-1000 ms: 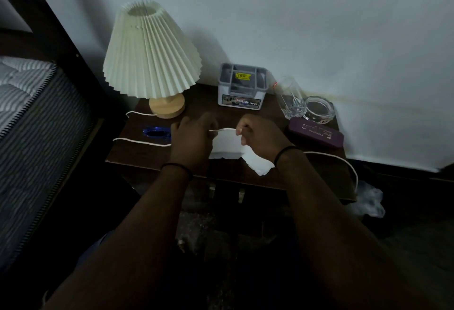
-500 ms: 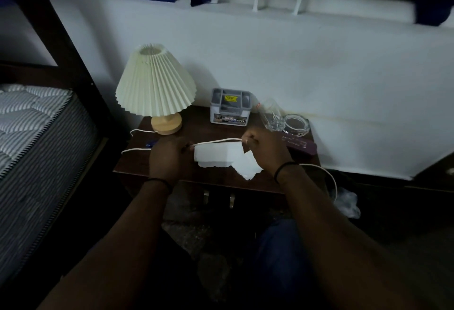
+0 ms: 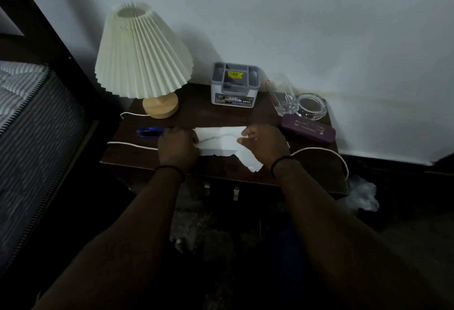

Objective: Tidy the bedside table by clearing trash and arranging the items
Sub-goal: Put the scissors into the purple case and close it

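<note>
**Two hands work a white tissue on a dark bedside table**

A person's left hand point(image 3: 177, 147) and right hand point(image 3: 264, 146) each pinch one end of a crumpled white paper tissue point(image 3: 219, 141), which lies at the front middle of the dark wooden bedside table point(image 3: 196, 110). A thin white cord point(image 3: 321, 150) runs across the tabletop beneath the hands. Behind them stand a lamp with a pleated cream shade and round wooden base point(image 3: 142, 52), a grey plastic organiser box point(image 3: 235, 83), a clear drinking glass point(image 3: 282, 96) and a round glass ashtray point(image 3: 311, 105). A flat purple case point(image 3: 308, 130) lies just in front of the ashtray; a blue pen-like object point(image 3: 149, 131) lies by the left hand.
</note>
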